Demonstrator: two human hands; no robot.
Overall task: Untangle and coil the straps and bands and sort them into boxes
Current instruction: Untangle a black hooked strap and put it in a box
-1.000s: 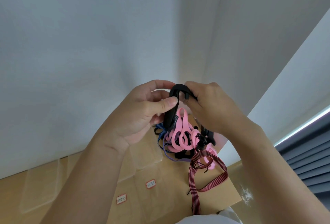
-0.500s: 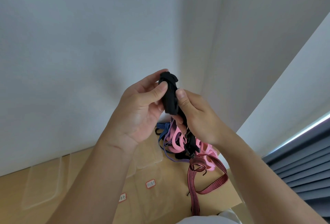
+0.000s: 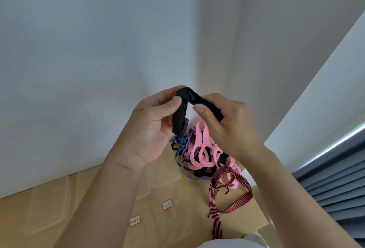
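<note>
Held black strap point(image 3: 197, 99) up over tangled pile point(image 3: 199, 152) on wooden table point(image 3: 11, 228). My left hand point(image 3: 152, 129) pinched fold, right hand point(image 3: 227, 127) curled round other run. Judged it light, limp, grippy webbing; best taken near fold, both runs together.

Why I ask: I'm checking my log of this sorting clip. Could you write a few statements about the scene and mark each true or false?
1. Both the left hand and the right hand hold the black strap above the table. True.
2. The pink band lies neatly coiled. False: it lies tangled with other bands in a pile on the table.
3. A dark red striped strap lies on the table. True.
4. The label on the table is solid blue. False: it is white with a red border.
</note>
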